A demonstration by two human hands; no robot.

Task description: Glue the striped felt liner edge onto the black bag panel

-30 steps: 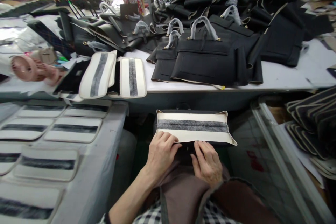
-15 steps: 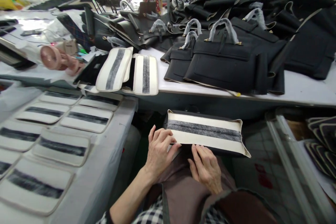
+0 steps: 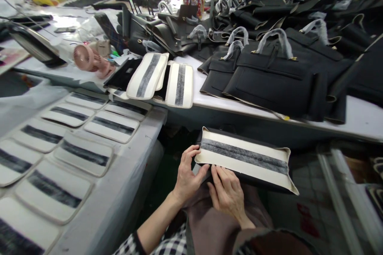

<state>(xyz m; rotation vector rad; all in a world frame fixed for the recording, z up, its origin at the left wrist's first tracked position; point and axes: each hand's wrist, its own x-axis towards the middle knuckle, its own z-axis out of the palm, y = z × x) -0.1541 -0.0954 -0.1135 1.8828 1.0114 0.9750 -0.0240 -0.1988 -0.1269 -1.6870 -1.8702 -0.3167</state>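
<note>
The panel (image 3: 248, 159) is cream with a dark grey fuzzy stripe along its middle and a black underside. The panels (image 3: 112, 125) on the white table (image 3: 143, 127) have the same cream colour and grey stripe. The bags (image 3: 269, 79) are black, with gold fittings and handles wrapped in grey. The fan (image 3: 85, 57) is pink. The sleeve (image 3: 128, 245) has a black and white check. The apron (image 3: 209, 223) is brown.

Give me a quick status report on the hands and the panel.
Left hand grips the near left corner of the cream panel. Right hand pinches its near edge. Panel rests on the lap, grey strip up. Nothing in the way.
</note>
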